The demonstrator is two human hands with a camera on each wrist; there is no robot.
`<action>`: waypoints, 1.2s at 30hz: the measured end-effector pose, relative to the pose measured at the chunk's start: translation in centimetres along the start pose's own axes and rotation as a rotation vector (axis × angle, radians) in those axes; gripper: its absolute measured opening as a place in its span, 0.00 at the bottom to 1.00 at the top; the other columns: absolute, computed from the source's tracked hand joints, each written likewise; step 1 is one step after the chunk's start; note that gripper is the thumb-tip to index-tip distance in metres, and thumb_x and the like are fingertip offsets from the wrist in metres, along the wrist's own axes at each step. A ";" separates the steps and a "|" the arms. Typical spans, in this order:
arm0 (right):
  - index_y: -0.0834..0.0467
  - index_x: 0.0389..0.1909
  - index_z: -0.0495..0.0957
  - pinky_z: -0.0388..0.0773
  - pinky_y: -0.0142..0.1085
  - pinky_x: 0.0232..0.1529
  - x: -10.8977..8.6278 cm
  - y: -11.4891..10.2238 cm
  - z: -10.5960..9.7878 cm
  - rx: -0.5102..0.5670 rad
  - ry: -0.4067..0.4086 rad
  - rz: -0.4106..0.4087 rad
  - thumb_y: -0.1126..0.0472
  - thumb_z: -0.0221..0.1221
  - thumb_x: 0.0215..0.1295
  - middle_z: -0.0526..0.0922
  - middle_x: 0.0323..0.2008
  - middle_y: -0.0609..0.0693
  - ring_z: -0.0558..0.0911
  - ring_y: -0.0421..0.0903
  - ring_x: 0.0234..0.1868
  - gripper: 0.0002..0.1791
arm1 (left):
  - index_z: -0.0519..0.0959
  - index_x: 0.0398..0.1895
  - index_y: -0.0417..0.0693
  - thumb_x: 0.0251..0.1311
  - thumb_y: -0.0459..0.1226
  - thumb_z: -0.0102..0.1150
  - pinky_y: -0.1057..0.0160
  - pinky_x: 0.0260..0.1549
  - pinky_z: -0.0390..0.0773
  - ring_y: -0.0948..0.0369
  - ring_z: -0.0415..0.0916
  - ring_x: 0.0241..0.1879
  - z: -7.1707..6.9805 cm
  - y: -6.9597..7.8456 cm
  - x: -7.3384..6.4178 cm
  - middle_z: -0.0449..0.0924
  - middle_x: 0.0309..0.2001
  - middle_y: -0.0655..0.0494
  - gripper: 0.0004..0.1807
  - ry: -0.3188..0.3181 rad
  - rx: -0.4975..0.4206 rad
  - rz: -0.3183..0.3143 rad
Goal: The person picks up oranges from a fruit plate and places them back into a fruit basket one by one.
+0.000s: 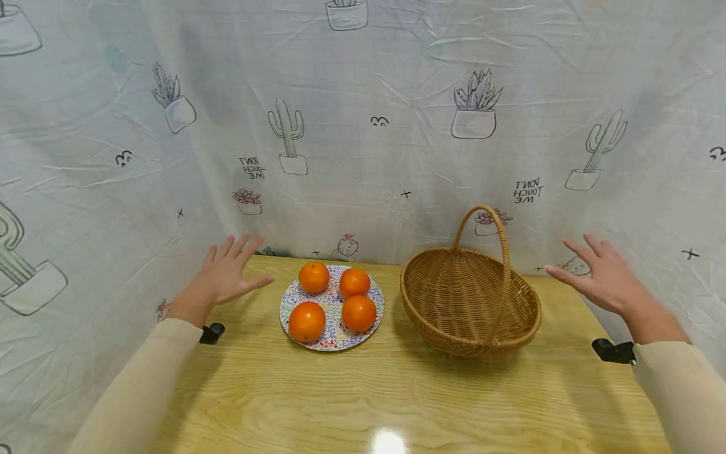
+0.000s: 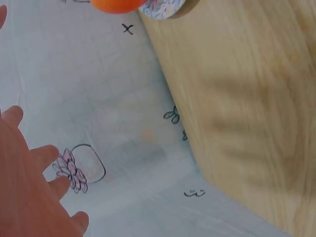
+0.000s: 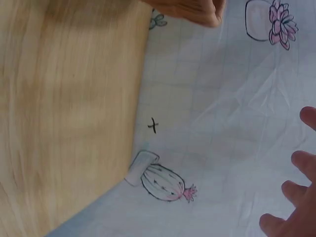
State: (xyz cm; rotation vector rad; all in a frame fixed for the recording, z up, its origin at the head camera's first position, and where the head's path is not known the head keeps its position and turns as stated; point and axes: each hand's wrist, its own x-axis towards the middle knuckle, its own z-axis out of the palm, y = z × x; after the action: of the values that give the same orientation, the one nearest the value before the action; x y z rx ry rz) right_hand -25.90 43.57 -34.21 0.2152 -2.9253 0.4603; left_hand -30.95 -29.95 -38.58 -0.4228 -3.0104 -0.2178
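Several oranges point(image 1: 307, 321) lie spread on a round plate point(image 1: 334, 342) with a colourful scribbled pattern. To the plate's right stands a wicker basket point(image 1: 454, 296) with a tall arched handle point(image 1: 505, 252), and its visible inside holds nothing. My left hand point(image 1: 227, 271) hovers left of the plate, fingers spread and thumb toward the oranges. On the other side, my right hand point(image 1: 604, 274) is held up right of the basket, its fingers also spread. Neither hand holds anything. The left wrist view catches part of an orange point(image 2: 118, 4) at its top edge.
The pale wooden table point(image 1: 317, 403) carries the plate and basket near its back edge. A whitish sheet point(image 1: 386, 164) printed with potted cacti hangs behind and along both sides. Each wrist wears a black strap device point(image 1: 212, 333).
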 end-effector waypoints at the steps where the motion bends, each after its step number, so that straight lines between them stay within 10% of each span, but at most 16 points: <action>1: 0.61 0.81 0.50 0.42 0.82 0.64 -0.1 -0.1 0.2 0.015 0.005 -0.003 0.38 0.55 0.73 0.34 0.80 0.74 0.36 0.81 0.76 0.48 | 0.35 0.85 0.64 0.63 0.74 0.46 0.26 0.74 0.31 0.32 0.32 0.80 0.2 0.1 0.0 0.32 0.84 0.41 0.56 0.003 0.006 0.006; 13: 0.59 0.81 0.54 0.44 0.82 0.63 -1.3 -1.3 2.6 0.136 0.076 -0.049 0.43 0.55 0.75 0.40 0.81 0.70 0.39 0.79 0.77 0.42 | 0.48 0.84 0.55 0.62 0.69 0.56 0.26 0.73 0.47 0.31 0.47 0.78 4.2 1.9 -1.5 0.49 0.81 0.36 0.55 0.102 -0.017 0.105; 24: 0.55 0.81 0.57 0.49 0.81 0.61 -2.7 -1.7 5.5 0.227 0.136 -0.069 0.48 0.53 0.77 0.46 0.81 0.66 0.47 0.79 0.77 0.36 | 0.51 0.83 0.54 0.61 0.65 0.62 0.26 0.69 0.59 0.35 0.53 0.77 7.5 4.5 -2.8 0.54 0.79 0.39 0.54 0.065 -0.248 0.133; 36: 0.54 0.83 0.47 0.56 0.76 0.65 -3.3 -1.6 7.3 0.507 -0.026 0.005 0.50 0.54 0.79 0.47 0.80 0.71 0.49 0.75 0.77 0.40 | 0.59 0.80 0.50 0.59 0.57 0.70 0.27 0.67 0.63 0.38 0.60 0.74 8.4 6.3 -3.4 0.61 0.76 0.40 0.51 -0.008 -0.508 0.234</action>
State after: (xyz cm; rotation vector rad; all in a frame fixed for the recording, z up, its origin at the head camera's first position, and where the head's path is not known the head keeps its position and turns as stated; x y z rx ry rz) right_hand -23.50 40.08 -41.23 0.2772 -2.7757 1.2007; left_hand -26.54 -23.60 -46.46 -0.8073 -2.8470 -0.9644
